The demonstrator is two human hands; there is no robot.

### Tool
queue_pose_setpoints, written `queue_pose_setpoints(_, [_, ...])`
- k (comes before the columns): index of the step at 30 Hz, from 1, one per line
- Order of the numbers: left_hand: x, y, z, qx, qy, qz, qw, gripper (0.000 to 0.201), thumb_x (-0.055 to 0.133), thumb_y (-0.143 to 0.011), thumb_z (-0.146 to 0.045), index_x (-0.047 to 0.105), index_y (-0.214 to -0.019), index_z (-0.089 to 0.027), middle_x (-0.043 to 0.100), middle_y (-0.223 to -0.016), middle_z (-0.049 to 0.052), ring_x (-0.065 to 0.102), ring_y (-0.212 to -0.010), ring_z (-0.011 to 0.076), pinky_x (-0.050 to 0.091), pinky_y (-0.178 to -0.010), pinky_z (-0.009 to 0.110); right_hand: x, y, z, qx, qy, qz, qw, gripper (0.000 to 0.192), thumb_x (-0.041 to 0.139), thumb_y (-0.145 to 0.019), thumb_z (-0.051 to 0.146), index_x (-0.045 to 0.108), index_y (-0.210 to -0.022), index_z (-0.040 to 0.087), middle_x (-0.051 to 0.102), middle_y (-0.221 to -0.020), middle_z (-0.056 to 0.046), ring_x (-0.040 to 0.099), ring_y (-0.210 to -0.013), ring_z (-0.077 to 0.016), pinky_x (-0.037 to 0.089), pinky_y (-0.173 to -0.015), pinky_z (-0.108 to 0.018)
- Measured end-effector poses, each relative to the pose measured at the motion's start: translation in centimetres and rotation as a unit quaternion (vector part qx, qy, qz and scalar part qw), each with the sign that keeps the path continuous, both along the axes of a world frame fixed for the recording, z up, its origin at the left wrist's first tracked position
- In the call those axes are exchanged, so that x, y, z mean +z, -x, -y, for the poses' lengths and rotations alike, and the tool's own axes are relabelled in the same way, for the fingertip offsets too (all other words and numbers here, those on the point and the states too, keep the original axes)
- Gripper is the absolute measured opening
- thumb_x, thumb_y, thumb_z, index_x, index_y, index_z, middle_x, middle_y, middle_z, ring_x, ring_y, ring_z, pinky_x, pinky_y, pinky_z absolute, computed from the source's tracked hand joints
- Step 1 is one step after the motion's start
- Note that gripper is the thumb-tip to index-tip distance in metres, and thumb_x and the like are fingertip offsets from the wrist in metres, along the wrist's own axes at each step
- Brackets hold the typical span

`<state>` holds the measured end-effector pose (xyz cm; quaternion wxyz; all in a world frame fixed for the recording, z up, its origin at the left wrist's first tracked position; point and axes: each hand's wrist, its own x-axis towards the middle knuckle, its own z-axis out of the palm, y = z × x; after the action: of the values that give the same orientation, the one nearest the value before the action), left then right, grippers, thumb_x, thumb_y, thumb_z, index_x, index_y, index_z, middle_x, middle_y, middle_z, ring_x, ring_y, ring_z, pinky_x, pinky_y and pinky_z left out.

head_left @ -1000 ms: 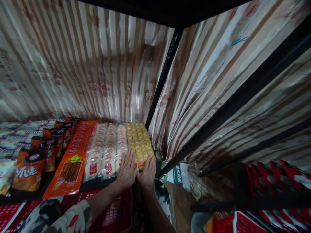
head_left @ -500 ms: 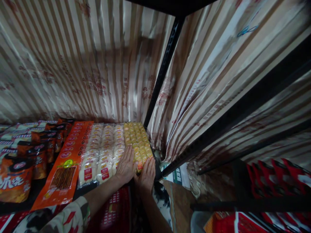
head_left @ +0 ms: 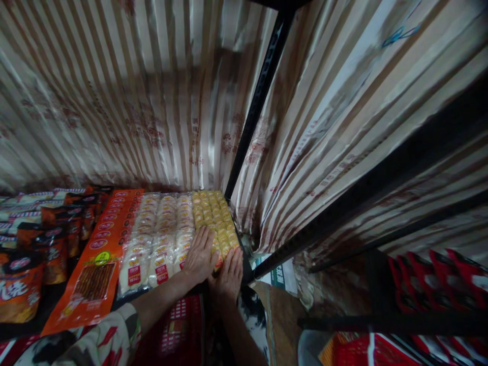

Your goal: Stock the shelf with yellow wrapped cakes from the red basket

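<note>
Both hands rest at the right end of a dark shelf. My left hand lies flat with fingers stretched, across the border between the clear packs of white round pastries and the packs of small yellow pastries. Against the front right corner of the yellow packs, my right hand presses with its fingers extended. The hands lie side by side, thumbs close together, partly covering the front yellow pack. Left of the white packs is a long orange snack bag with brown sticks showing through its window.
Orange and black snack bags stand in rows at the left. A black perforated post rises behind the shelf corner, before striped plastic sheeting. Below the shelf is a red basket. Red packets line another shelf at right.
The view has shifted slightly, so the bags and pastry packs at the left appear a little further left. Both hands keep nearly the same place on the packs.
</note>
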<state>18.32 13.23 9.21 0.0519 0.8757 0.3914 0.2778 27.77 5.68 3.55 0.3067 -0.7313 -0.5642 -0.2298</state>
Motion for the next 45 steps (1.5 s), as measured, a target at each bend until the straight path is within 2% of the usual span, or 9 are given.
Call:
queue_pose_setpoints(6, [1.7,-1.5,-0.6,-0.010,-0.008,-0.028,1.000,0.053,0.043,-0.087,-0.031,0.040,-0.135,-0.009,0.032,-0.146,0.016,0.022,-0.138,0.0273,0.028,-0.111,0.047,0.0,0.0,0.1,-0.009,0.014,0.005,1.000,0.092,0.032,-0.084,0.066,0.020,-0.140,-0.006,0.023,-0.143,-0.032,0.021,-0.134,-0.0413,0.036,-0.095,-0.056])
queue_pose_setpoints(11, [1.5,-2.3,-1.2,-0.017,0.013,-0.068,0.997,0.049,0.041,-0.090,-0.035,0.044,-0.133,-0.012,0.040,-0.142,0.012,0.031,-0.135,0.0244,0.025,-0.113,0.045,0.1,0.0,0.1,-0.014,0.021,0.003,1.000,0.095,0.035,-0.081,0.068,0.020,-0.141,-0.004,0.023,-0.144,-0.032,0.020,-0.134,-0.0407,0.035,-0.096,-0.056])
queue_pose_setpoints(18, [1.1,-2.5,-1.2,-0.012,0.020,-0.079,0.997,0.049,0.037,-0.091,-0.035,0.045,-0.133,-0.011,0.039,-0.143,0.013,0.031,-0.135,0.0243,0.025,-0.113,0.045,0.1,0.1,0.0,-0.017,0.030,-0.004,0.999,0.094,0.031,-0.083,0.068,0.021,-0.140,-0.006,0.022,-0.144,-0.032,0.020,-0.134,-0.0411,0.034,-0.096,-0.056])
queue_pose_setpoints(25, [2.0,-2.7,-1.3,-0.010,0.044,-0.082,0.996,0.051,0.034,-0.092,-0.035,0.040,-0.136,-0.012,0.037,-0.145,0.010,0.027,-0.136,0.0230,0.023,-0.114,0.044,-0.1,0.1,-0.1,-0.021,0.032,0.002,0.999,0.095,0.031,-0.083,0.068,0.020,-0.141,-0.005,0.023,-0.144,-0.032,0.020,-0.134,-0.0409,0.035,-0.096,-0.056])
queue_pose_setpoints(32, [3.7,-4.9,-3.5,-0.066,0.057,-0.078,0.993,0.048,0.033,-0.092,-0.041,0.040,-0.138,-0.026,0.034,-0.147,0.000,0.020,-0.139,0.0211,0.016,-0.116,0.042,0.3,0.4,-0.1,-0.040,0.035,-0.007,0.999,0.102,0.041,-0.077,0.073,0.024,-0.139,-0.006,0.028,-0.141,-0.033,0.025,-0.132,-0.0401,0.036,-0.096,-0.053])
queue_pose_setpoints(40, [2.4,-5.7,-4.9,-0.093,0.062,-0.124,0.986,0.054,0.030,-0.093,-0.047,0.036,-0.139,-0.021,0.033,-0.147,0.005,0.021,-0.138,0.0223,0.012,-0.115,0.046,0.1,0.3,-0.1,-0.039,0.078,-0.036,0.996,0.105,0.043,-0.074,0.074,0.021,-0.141,-0.005,0.023,-0.144,-0.031,0.019,-0.135,-0.0383,0.033,-0.099,-0.054])
queue_pose_setpoints(45, [2.1,-5.7,-4.8,-0.094,0.065,-0.122,0.986,0.052,0.030,-0.093,-0.045,0.036,-0.139,-0.022,0.035,-0.146,0.005,0.020,-0.139,0.0207,0.006,-0.115,0.047,-0.1,0.3,-0.1,-0.048,0.090,-0.031,0.994,0.107,0.042,-0.073,0.076,0.019,-0.141,-0.004,0.022,-0.145,-0.031,0.020,-0.135,-0.0385,0.033,-0.098,-0.053])
